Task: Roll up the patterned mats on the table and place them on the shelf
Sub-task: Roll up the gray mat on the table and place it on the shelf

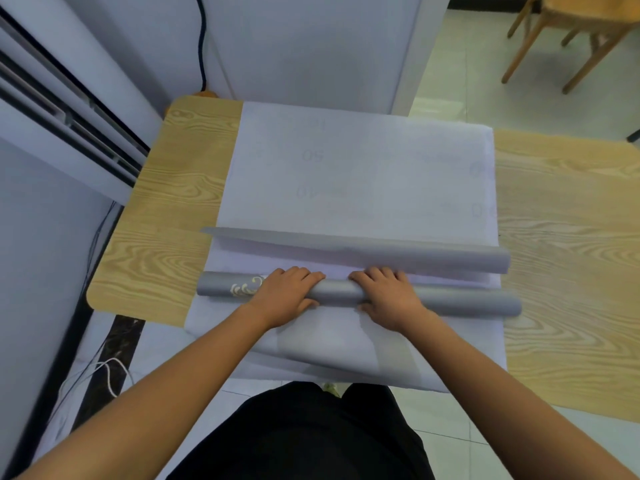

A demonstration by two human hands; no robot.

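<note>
1. The grey roll lies crosswise near the front edge of the table, on a pale sheet.
2. The left hand and right hand grip its middle, fingers curled over the top.
3. Just behind lies a second grey curl, possibly the same mat's far end; unclear.

The left hand and right hand cover the middle of the grey mat roll, and the left one hides part of its cream pattern. The faint marks printed on the white sheet are too pale to read. The wooden chair is cut off by the top edge, the table by the right edge, and both forearms by the bottom edge.
</note>
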